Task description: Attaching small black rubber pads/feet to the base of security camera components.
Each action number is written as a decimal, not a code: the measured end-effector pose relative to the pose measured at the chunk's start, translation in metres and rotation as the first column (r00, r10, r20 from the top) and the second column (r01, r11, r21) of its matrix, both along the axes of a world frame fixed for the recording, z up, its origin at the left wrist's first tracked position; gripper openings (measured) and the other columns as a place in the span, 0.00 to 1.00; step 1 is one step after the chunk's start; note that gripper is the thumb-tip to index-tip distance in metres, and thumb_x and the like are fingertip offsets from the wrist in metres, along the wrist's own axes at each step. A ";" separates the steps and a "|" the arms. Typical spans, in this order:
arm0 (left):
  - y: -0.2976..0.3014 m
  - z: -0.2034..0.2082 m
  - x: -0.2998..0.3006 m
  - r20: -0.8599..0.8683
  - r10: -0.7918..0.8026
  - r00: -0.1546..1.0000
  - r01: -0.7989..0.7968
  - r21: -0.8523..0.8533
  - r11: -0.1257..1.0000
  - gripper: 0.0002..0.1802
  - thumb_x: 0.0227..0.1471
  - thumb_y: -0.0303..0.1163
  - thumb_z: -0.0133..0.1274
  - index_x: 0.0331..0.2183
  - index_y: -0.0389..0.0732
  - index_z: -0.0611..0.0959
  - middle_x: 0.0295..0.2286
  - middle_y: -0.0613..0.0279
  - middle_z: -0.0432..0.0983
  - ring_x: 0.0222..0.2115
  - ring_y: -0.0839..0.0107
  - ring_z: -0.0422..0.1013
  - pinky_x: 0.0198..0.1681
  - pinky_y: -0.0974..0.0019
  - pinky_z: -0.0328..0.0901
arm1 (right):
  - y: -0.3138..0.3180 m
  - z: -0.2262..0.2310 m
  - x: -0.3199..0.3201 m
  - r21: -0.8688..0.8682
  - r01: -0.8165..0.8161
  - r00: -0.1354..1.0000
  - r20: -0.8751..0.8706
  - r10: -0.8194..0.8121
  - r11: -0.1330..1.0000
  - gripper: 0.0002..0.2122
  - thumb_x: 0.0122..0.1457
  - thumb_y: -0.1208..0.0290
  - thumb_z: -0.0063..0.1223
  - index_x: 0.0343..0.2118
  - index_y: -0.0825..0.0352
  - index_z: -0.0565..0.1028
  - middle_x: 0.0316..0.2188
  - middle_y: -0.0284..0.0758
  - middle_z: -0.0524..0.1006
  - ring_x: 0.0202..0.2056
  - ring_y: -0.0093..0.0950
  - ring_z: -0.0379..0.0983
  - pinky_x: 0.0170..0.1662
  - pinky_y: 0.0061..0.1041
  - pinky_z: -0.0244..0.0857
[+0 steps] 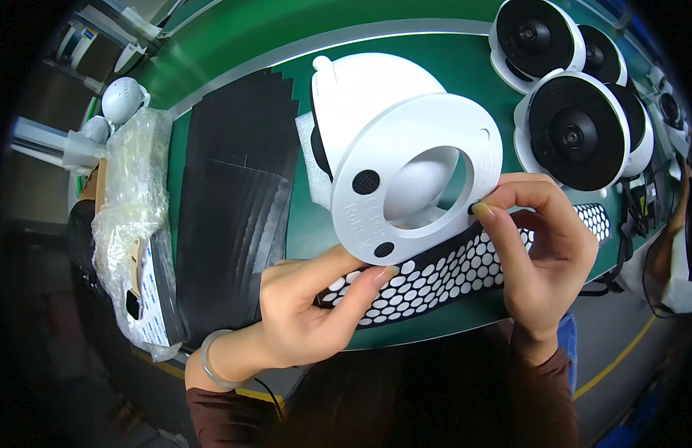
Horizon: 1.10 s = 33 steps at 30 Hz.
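Observation:
A white oval ring-shaped base (pixel 428 235) with a large round hole is tilted toward me, in front of a rounded white housing (pixel 379 78). Two round black pads (pixel 366 181) sit on the ring's left side. My left hand (pixel 308 302) pinches the ring's lower edge between thumb and fingers. At its lower right edge, my right hand (pixel 540 243) pinches a small round black pad (pixel 473 208) against or just over the ring; contact is hard to tell. Beneath both hands lies a black strip covered in white dots (pixel 435 284), partly hidden by them.
Long black sheets (pixel 234 194) are stacked on the green table (pixel 305 231), left of the ring. Farther left is a clear plastic-wrapped bundle (pixel 137 201). Several white units with black round faces (pixel 577 131) crowd the back right. Cables (pixel 637 201) lie near the right edge.

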<state>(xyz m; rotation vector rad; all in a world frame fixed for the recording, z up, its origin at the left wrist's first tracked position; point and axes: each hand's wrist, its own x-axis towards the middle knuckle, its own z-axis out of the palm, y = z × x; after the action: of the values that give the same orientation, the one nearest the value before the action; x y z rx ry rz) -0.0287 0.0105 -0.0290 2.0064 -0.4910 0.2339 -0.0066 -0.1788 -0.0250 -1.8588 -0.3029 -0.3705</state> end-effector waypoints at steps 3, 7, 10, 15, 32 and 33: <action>0.003 0.000 0.004 -0.044 -0.035 0.998 0.034 -0.029 0.999 0.07 0.39 0.20 0.54 0.28 0.31 0.79 0.20 0.55 0.76 0.17 0.75 0.72 0.19 0.79 0.62 | -0.001 0.000 0.000 0.039 -0.025 0.998 -0.051 0.027 0.999 0.06 0.44 0.85 0.50 0.28 0.75 0.70 0.26 0.37 0.72 0.27 0.21 0.69 0.29 0.13 0.62; 0.003 0.005 0.003 -0.046 -0.037 0.998 0.036 -0.027 0.999 0.07 0.39 0.20 0.54 0.27 0.30 0.79 0.20 0.55 0.76 0.18 0.75 0.72 0.19 0.78 0.62 | -0.002 0.005 0.006 0.373 0.038 0.949 -0.303 0.083 0.927 0.24 0.41 0.88 0.51 0.43 0.71 0.57 0.24 0.37 0.72 0.26 0.21 0.70 0.27 0.13 0.68; 0.002 0.008 0.001 0.015 -0.050 0.999 0.049 0.059 0.997 0.09 0.38 0.22 0.56 0.28 0.30 0.77 0.20 0.55 0.76 0.19 0.76 0.73 0.20 0.78 0.63 | -0.001 0.002 0.009 0.477 -0.029 0.931 -0.307 0.197 0.878 0.20 0.43 0.87 0.50 0.41 0.72 0.60 0.24 0.37 0.72 0.27 0.21 0.71 0.26 0.14 0.68; 0.009 0.026 -0.003 -0.228 0.021 0.974 0.038 0.249 0.968 0.12 0.38 0.27 0.60 0.24 0.35 0.73 0.17 0.60 0.76 0.20 0.75 0.74 0.19 0.80 0.63 | -0.013 0.003 0.004 0.406 -0.029 0.947 -0.282 0.155 0.913 0.14 0.50 0.81 0.45 0.41 0.73 0.64 0.27 0.35 0.74 0.30 0.20 0.70 0.28 0.14 0.67; 0.007 0.008 -0.001 -0.046 -0.202 0.978 0.205 0.054 0.977 0.03 0.40 0.23 0.54 0.25 0.36 0.78 0.17 0.61 0.74 0.14 0.70 0.70 0.16 0.75 0.60 | 0.000 0.004 -0.021 -0.395 -0.151 0.921 0.278 0.274 0.906 0.11 0.37 0.78 0.58 0.28 0.67 0.75 0.25 0.34 0.73 0.29 0.28 0.71 0.36 0.29 0.66; 0.007 0.007 -0.001 -0.035 -0.205 0.978 0.207 0.043 0.977 0.03 0.40 0.22 0.54 0.25 0.36 0.78 0.17 0.60 0.74 0.14 0.70 0.70 0.16 0.75 0.60 | -0.001 0.005 -0.020 -0.397 -0.156 0.917 0.281 0.282 0.904 0.11 0.37 0.78 0.58 0.28 0.67 0.75 0.25 0.34 0.73 0.29 0.28 0.71 0.36 0.29 0.66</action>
<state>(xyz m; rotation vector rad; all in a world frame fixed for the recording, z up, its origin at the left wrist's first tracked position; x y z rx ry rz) -0.0302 0.0179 -0.0220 1.9841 -0.6855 0.0643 -0.0270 -0.1797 -0.0201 -2.0956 -0.8619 -0.4957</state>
